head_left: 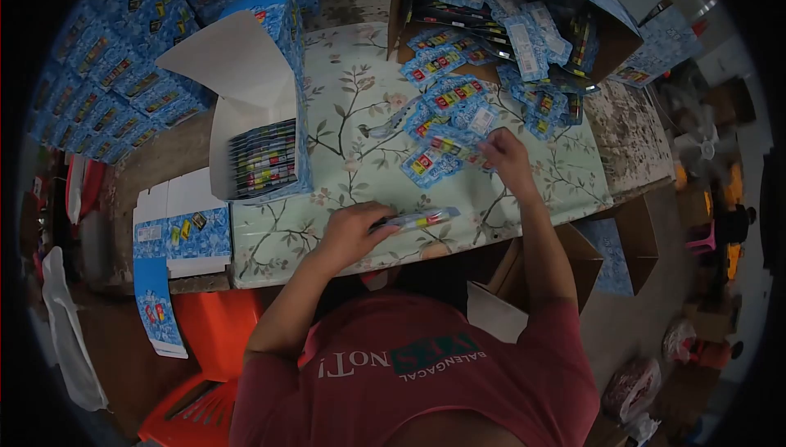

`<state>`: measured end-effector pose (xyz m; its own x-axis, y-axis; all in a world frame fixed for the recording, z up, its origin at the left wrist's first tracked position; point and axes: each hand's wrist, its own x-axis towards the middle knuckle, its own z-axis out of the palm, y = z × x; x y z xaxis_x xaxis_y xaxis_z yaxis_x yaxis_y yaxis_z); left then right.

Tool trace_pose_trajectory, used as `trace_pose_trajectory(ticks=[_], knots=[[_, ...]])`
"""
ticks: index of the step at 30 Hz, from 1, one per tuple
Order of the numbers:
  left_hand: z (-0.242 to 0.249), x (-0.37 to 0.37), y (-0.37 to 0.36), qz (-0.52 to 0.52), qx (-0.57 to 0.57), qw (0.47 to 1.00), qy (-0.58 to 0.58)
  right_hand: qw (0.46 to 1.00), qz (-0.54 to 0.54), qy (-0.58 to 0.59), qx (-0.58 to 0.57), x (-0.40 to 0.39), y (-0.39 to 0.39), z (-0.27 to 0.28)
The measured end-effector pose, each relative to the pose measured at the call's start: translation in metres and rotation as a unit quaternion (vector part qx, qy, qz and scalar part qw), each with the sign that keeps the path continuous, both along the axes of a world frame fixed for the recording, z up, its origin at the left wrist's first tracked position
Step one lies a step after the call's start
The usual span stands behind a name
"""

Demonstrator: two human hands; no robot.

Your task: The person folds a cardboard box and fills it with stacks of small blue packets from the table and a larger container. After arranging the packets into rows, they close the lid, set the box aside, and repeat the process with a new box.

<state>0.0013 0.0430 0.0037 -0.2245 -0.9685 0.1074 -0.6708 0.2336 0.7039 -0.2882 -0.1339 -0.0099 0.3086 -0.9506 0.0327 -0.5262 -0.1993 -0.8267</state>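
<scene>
My left hand [352, 232] rests low over the flowered tablecloth near its front edge, fingers closed on a few blue carded packets [426, 218] seen nearly edge-on. Farther right, my right hand [509, 157] pinches one blue carded packet [458, 151] by its end, over a loose pile of similar packets [453, 95]. An open blue-and-white box [302, 152] stands left of my hands, its white flap [237, 54] raised. Inside it, a row of packets [264, 156] is stacked on edge.
A large carton [400, 13] lies on its side at the back right, packets spilling from it. Stacked blue boxes [106, 62] rise at the left. A flattened blue-and-white box [182, 222] hangs over the table's left front edge, by a red chair [217, 328]. Open cartons [634, 242] stand below right.
</scene>
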Motion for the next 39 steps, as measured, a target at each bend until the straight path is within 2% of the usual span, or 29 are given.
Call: trace_pose_trajectory(ticks=[1,2,3,4,5,7,8,9,10,11,12,14,15,17,18,20,21,22,23,24,26,28,29,31,36,38,39], knots=[[-0.005,-0.005,0.001,-0.049,0.000,0.999,-0.010,0.994,0.040,-0.089,0.054,0.019,0.024,0.009],[0.000,-0.014,0.002,-0.050,0.002,0.999,-0.010,0.975,0.076,-0.177,0.109,0.033,0.039,0.014],[0.012,-0.024,0.002,0.007,-0.123,0.987,-0.104,0.975,0.073,-0.178,0.110,0.042,0.042,0.018],[0.018,-0.029,-0.001,0.065,-0.249,0.946,-0.195,0.964,0.218,-0.096,0.119,0.051,0.040,0.022],[0.014,-0.027,-0.004,0.063,-0.250,0.946,-0.196,0.926,0.357,-0.011,0.125,0.055,0.034,0.023],[0.002,-0.023,-0.007,0.036,-0.111,0.990,-0.085,0.969,0.244,-0.032,0.031,0.063,-0.017,0.015],[0.006,-0.023,-0.007,0.039,-0.111,0.989,-0.088,0.976,0.204,0.044,-0.063,0.064,-0.054,0.009],[0.013,-0.024,-0.009,0.039,-0.034,0.995,-0.083,0.967,0.160,0.118,-0.159,0.062,-0.092,0.003],[0.017,-0.025,-0.011,0.039,0.044,0.995,-0.076,0.949,0.155,0.192,-0.194,0.055,-0.126,-0.002],[0.018,-0.025,-0.013,0.044,0.044,0.995,-0.079,0.925,0.149,0.264,-0.229,0.051,-0.146,-0.005],[0.018,-0.025,-0.013,0.035,0.032,0.995,-0.092,0.925,0.152,0.260,-0.231,0.054,-0.148,-0.004],[0.015,-0.022,-0.012,0.028,0.022,0.994,-0.107,0.950,0.111,0.278,-0.086,0.058,-0.144,-0.007],[0.010,-0.022,-0.012,0.026,-0.001,0.995,-0.098,0.950,0.112,0.278,-0.086,0.066,-0.131,-0.004],[0.005,-0.024,-0.015,0.025,-0.022,0.996,-0.080,0.915,0.070,0.387,-0.088,0.081,-0.093,0.006],[0.007,-0.024,-0.017,0.035,-0.013,0.997,-0.074,0.913,0.071,0.392,-0.083,0.075,-0.081,0.005],[0.005,-0.022,-0.018,0.040,0.001,0.997,-0.065,0.924,0.040,0.307,-0.223,0.061,-0.055,0.002],[0.003,-0.022,-0.019,0.042,-0.024,0.996,-0.074,0.924,0.038,0.312,-0.220,0.059,-0.036,0.008],[0.002,-0.022,-0.020,0.044,-0.050,0.994,-0.084,0.932,0.056,0.322,-0.160,0.061,-0.013,0.017],[0.003,-0.022,-0.020,0.041,-0.048,0.995,-0.080,0.936,0.074,0.329,-0.098,0.059,0.006,0.020],[0.005,-0.022,-0.019,0.021,-0.030,0.996,-0.081,0.936,0.073,0.331,-0.095,0.052,0.020,0.014],[0.005,-0.019,-0.016,0.004,-0.014,0.996,-0.083,0.928,0.069,0.306,-0.201,0.042,0.037,-0.004],[0.003,-0.016,-0.012,-0.067,-0.057,0.993,-0.084,0.936,0.069,0.294,-0.179,0.030,0.043,-0.008],[0.003,-0.016,-0.011,-0.067,-0.056,0.993,-0.085,0.944,0.065,0.284,-0.155,0.024,0.047,-0.010],[0.007,-0.019,-0.010,-0.116,-0.069,0.987,-0.090,0.944,0.054,0.276,-0.170,0.012,0.058,-0.020],[0.009,-0.023,-0.013,-0.097,-0.042,0.991,-0.087,0.940,0.011,0.225,-0.255,-0.001,0.065,-0.027],[0.007,-0.022,-0.012,-0.084,-0.022,0.993,-0.082,0.951,-0.110,0.172,-0.234,-0.017,0.061,-0.028],[0.004,-0.021,-0.012,-0.089,-0.040,0.992,-0.084,0.950,-0.108,0.172,-0.238,-0.021,0.063,-0.024]])
